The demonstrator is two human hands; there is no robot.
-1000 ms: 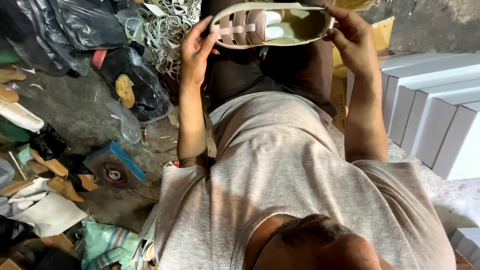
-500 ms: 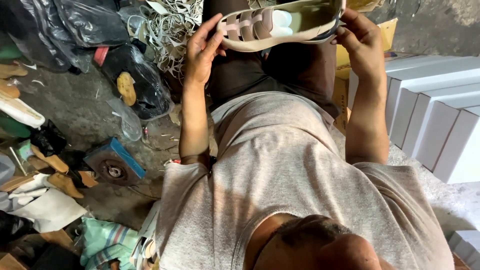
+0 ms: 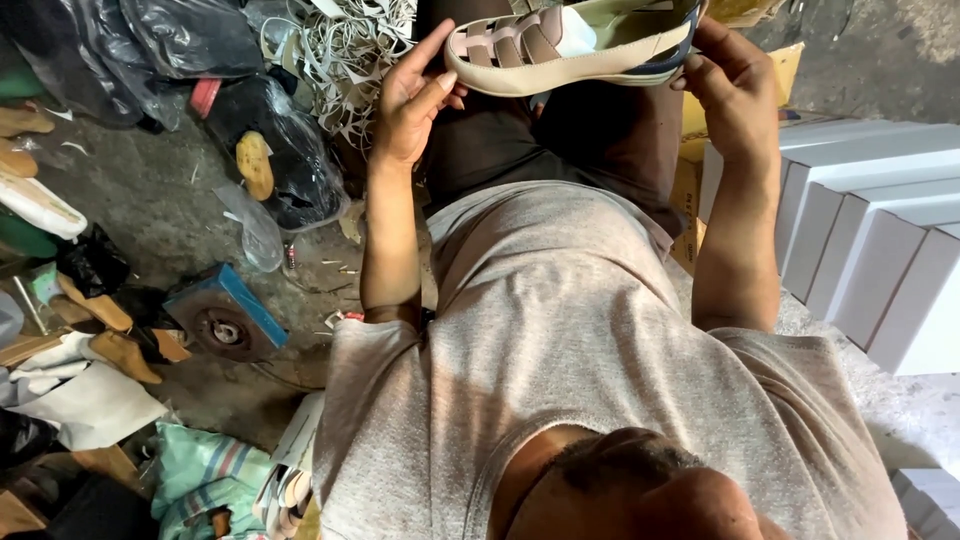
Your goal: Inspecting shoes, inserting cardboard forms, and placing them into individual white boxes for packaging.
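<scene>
both hands (image 3: 415, 95) grip sandal (image 3: 570, 45)

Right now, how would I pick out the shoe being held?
Above the grey T-shirt, the left hand and right hand hold a cream strappy sandal over the lap. Unlike the loose tan soles on the floor, it has pink crossed straps.

Grey concrete floor (image 3: 150, 215), strewn along its left edge with black plastic bags (image 3: 190, 35), tangled pale strap offcuts (image 3: 340, 50), a blue-cased grinding wheel (image 3: 225, 320), tan sole pieces (image 3: 110, 330), striped cloth (image 3: 205, 475), white boxes (image 3: 870, 250) stacked at right edge
</scene>
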